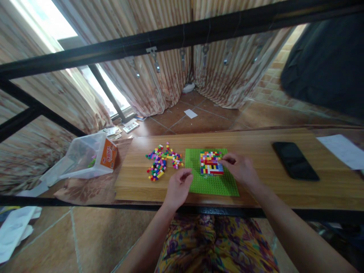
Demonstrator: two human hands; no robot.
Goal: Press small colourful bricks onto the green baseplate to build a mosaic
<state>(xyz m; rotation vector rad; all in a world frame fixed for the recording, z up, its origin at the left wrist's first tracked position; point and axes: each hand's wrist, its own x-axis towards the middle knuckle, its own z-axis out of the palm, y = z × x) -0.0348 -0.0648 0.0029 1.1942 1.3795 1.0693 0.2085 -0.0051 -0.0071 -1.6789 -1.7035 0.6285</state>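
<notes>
A green studded baseplate (196, 185) lies on the wooden board, tilted slightly. On it stands a low block built of many-coloured toy bricks (210, 165), with rows of red, white, yellow and blue. My right hand (240, 167) reaches in from the right, thumb and forefinger pinched on a small brick at the block's right side; the brick is mostly hidden by the fingertips. My left hand (179, 185) hovers by the baseplate's left edge, its fingers curled together. Whether anything sits between them is too small to tell. Beyond it lies a loose pile of small bricks (159, 163).
A clear plastic tub (85, 157) with an orange label lies on its side at the left, a few pieces inside. A black phone (295, 161) and white paper (342, 149) lie at the right. A black metal bar (170, 36) crosses above the board.
</notes>
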